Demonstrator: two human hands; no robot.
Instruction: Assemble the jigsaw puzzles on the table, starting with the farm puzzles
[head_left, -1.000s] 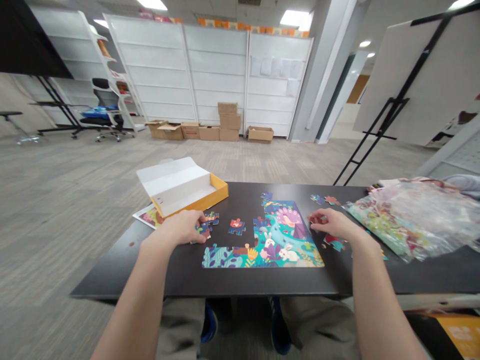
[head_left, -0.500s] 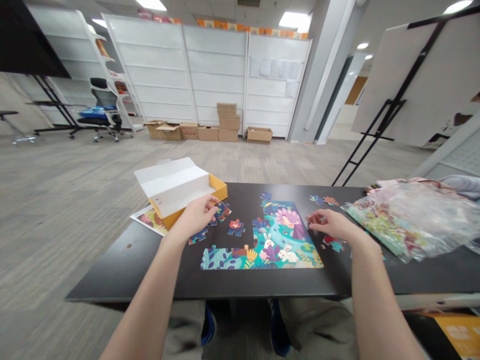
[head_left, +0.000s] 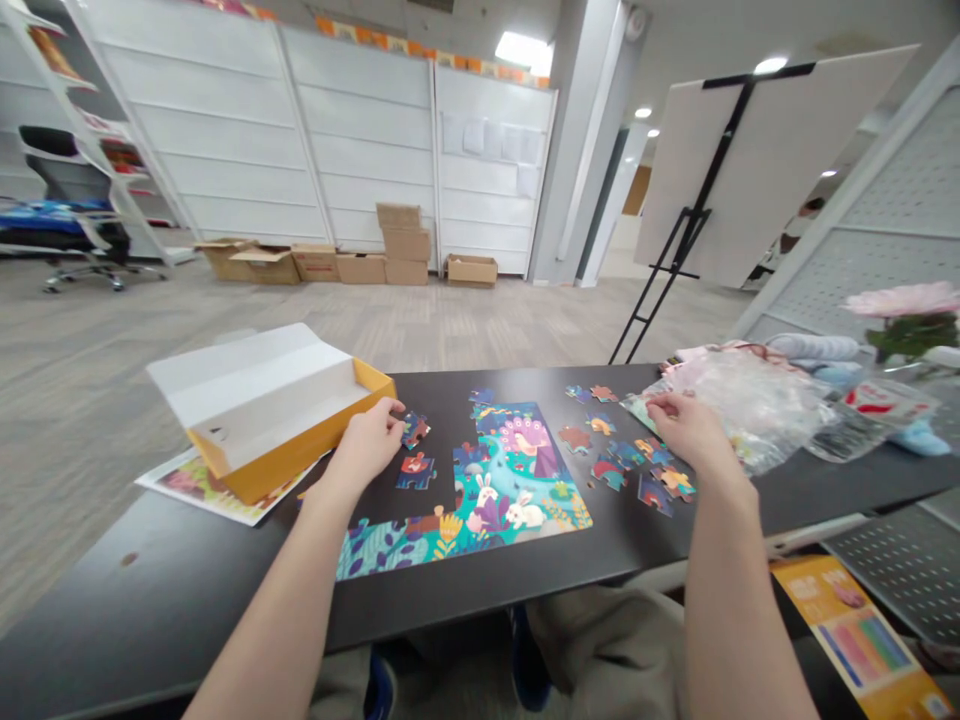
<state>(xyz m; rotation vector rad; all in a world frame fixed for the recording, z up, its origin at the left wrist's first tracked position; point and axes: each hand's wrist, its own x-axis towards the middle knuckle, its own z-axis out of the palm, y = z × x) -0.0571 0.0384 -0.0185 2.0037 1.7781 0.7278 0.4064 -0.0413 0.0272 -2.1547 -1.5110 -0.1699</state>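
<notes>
The partly assembled jigsaw puzzle (head_left: 517, 480), with rabbits and a purple peacock, lies on the black table. My left hand (head_left: 373, 437) rests left of it by the yellow box, fingers curled and pressed together beside a dark blue puzzle piece (head_left: 415, 430); whether they grip anything is hidden. A loose piece with a red figure (head_left: 415, 471) lies just below. At the right, my right hand (head_left: 688, 430) has its fingers pinched at the left edge of a clear plastic bag (head_left: 757, 395). Several loose pieces (head_left: 609, 472) lie between that hand and the puzzle.
The open yellow box (head_left: 292, 440) with a white lid stands on a picture sheet (head_left: 184, 487) at the left. A pink flower (head_left: 907, 300) and plastic packaging (head_left: 870, 415) are at the far right. Below the table's right edge lies a yellow package (head_left: 862, 640).
My view has turned right. My right hand has moved from the puzzle's right side to the plastic bag, uncovering several loose pieces. My left hand stays near the yellow box.
</notes>
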